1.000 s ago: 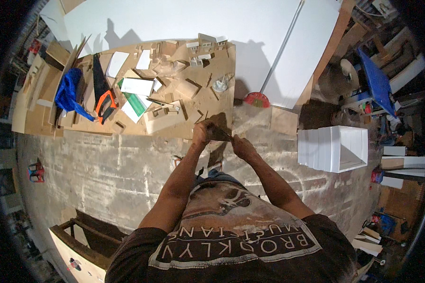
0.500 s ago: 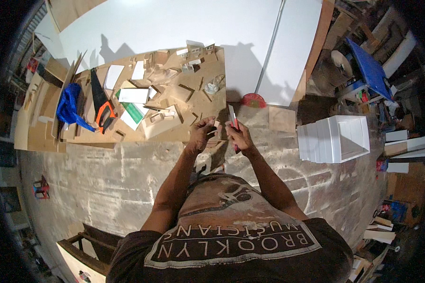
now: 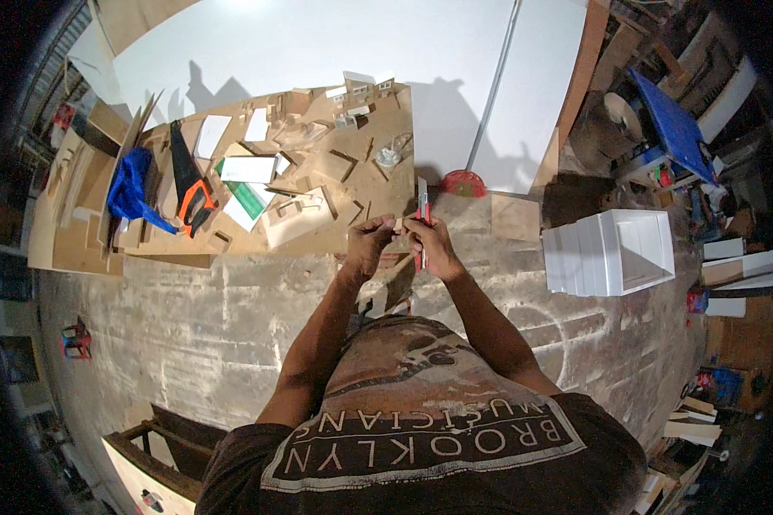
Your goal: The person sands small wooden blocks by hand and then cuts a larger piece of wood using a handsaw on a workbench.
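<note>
In front of my body, just off the near right corner of the workbench (image 3: 313,249), my two hands are almost touching. My right hand (image 3: 436,247) is closed around a red utility knife (image 3: 422,210), its blade pointing away from me. Fingers pinched, my left hand (image 3: 369,246) grips a small light-brown piece (image 3: 398,224) that looks like wood or board. My right fingertips reach the same piece, and the fingers hide most of it. Small model house parts (image 3: 361,93) with window openings stand at the bench's far right corner.
On the bench lie an orange-handled handsaw (image 3: 195,206), a blue plastic bag (image 3: 133,193), a clear crumpled bag (image 3: 393,151), white cards (image 3: 247,168) and thin offcuts. A large white panel (image 3: 318,43) spans behind. White stacked bins (image 3: 610,253) and a red round object (image 3: 463,183) are to the right.
My right hand has moved slightly left, its fingertips now meeting the small piece in my left hand. The knife has turned more upright in the picture.
</note>
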### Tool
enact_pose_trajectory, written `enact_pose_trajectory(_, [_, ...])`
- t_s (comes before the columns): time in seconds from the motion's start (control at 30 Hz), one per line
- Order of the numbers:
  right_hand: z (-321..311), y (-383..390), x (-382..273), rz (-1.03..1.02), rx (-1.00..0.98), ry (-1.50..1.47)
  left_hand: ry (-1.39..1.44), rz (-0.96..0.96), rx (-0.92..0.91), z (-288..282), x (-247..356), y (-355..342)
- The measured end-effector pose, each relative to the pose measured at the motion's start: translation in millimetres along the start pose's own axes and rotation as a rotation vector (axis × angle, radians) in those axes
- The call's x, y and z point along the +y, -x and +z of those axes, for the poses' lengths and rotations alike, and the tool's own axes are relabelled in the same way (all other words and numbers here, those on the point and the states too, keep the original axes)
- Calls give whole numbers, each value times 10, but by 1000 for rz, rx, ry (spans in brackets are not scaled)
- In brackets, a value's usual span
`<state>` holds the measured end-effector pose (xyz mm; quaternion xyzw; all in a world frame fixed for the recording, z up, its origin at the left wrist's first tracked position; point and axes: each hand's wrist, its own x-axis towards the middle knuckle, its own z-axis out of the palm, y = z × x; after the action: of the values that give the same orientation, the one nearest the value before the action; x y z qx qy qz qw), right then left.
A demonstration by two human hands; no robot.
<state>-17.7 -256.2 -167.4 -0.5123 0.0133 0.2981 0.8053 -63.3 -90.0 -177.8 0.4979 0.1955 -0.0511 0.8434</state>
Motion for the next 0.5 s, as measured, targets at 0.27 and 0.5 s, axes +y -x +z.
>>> enact_pose_trajectory(0.27, [74,-12,7,21,56,13,-122,53,-54,-66,-49,101])
enact_pose_trajectory(0.5, [-367,-113,370,-43,-19,266,-111,65,-7,-84,-147,-17])
